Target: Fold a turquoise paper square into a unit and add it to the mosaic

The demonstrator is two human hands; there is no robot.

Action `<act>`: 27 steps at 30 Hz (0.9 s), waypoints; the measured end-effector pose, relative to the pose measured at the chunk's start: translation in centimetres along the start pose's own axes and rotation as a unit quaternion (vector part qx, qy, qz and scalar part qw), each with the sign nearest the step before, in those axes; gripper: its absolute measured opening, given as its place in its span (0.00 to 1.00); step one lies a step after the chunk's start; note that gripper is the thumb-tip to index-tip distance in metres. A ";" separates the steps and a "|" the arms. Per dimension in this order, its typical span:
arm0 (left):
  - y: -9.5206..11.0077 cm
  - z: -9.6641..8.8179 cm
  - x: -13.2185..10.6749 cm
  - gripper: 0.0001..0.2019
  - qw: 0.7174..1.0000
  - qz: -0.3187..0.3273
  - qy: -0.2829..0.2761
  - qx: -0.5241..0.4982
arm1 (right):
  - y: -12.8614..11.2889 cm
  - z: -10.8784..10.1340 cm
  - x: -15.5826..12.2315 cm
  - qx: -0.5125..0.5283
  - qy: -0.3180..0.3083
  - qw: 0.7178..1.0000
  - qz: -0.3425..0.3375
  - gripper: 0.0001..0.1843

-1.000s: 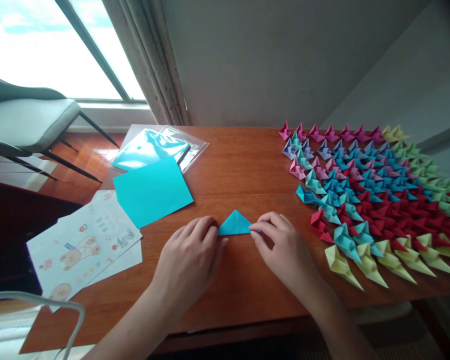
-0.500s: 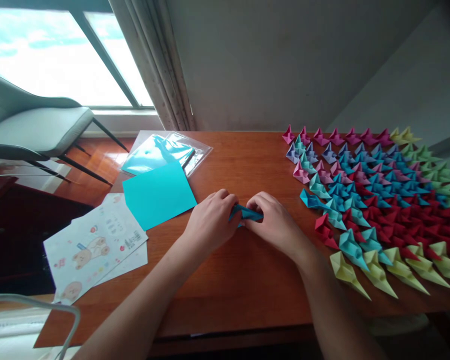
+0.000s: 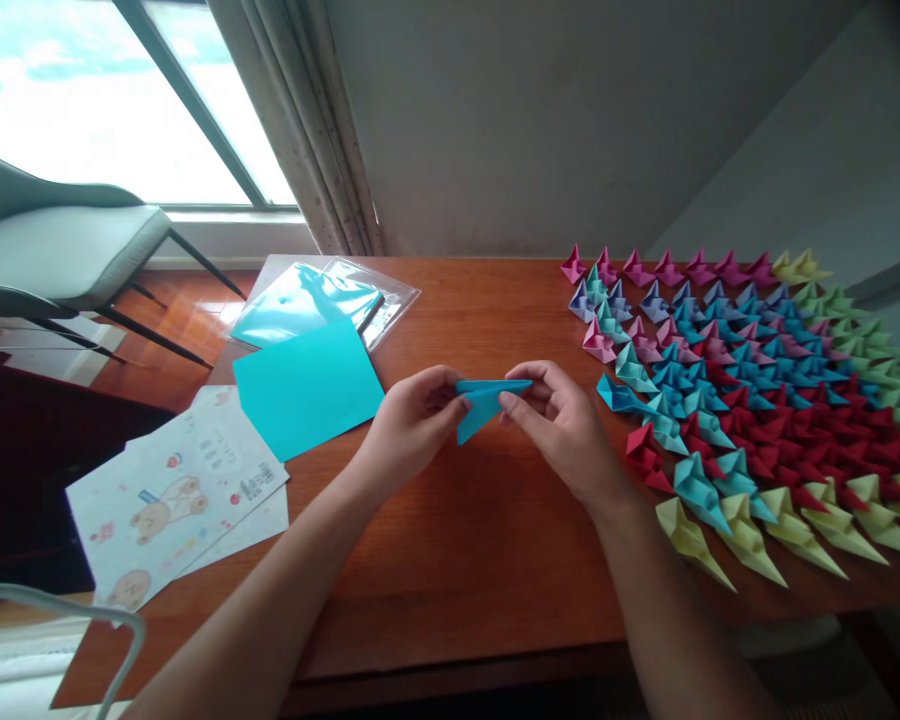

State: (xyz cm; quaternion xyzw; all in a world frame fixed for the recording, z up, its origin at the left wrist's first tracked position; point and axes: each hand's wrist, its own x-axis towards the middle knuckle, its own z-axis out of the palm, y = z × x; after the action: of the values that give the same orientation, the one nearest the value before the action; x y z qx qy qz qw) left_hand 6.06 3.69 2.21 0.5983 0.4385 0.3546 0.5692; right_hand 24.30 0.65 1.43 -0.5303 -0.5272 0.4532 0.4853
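Observation:
A folded piece of blue origami paper [image 3: 483, 402] is held between my two hands over the middle of the table. It has a straight upper edge and a triangular flap hanging down on its left side. My left hand [image 3: 418, 412] pinches its left end between thumb and fingers. At the right end, my right hand [image 3: 551, 410] grips it with the thumb on the near face and the fingers behind. Some fingertips are hidden by the paper and the hands.
Folded paper boats [image 3: 750, 400] in many colours fill the table's right side. Left lie a flat turquoise sheet [image 3: 311, 390], a clear plastic packet [image 3: 307, 305] and white bear-printed sheets [image 3: 176, 500]. Beyond the wooden table [image 3: 465, 570] stands a chair [image 3: 67, 240] near the window.
The blue paper has been raised and turned, so its triangular flap shows. My hands have moved slightly up, and the thumbs now face me. The view has shifted a little.

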 end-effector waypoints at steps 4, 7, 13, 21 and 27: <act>0.1 0.4 0.0 0.09 0.995 -0.033 -0.001 -0.089 | 0.0 0.3 0.1 0.021 0.010 1.000 0.007 0.12; 0.2 0.8 -0.2 0.08 0.993 -0.052 -0.029 -0.101 | 0.1 0.4 0.0 -0.003 0.009 1.000 -0.010 0.12; 0.3 0.8 -0.3 0.11 0.994 -0.067 -0.062 -0.065 | 0.5 0.5 -0.1 -0.079 0.025 0.996 -0.041 0.10; 0.1 0.8 -0.3 0.20 0.997 -0.059 -0.055 -0.017 | 0.4 0.5 -0.2 -0.057 0.029 0.997 -0.044 0.09; 0.7 1.2 -0.5 0.21 0.994 -0.074 -0.064 -0.052 | 0.4 0.5 -0.1 -0.039 0.039 0.998 -0.038 0.10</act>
State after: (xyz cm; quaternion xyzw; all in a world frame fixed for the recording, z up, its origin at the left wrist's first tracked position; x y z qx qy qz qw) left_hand 7.05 2.83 2.84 0.5555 0.4248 0.2950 0.6511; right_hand 23.84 0.53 0.99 -0.5460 -0.5446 0.3925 0.5013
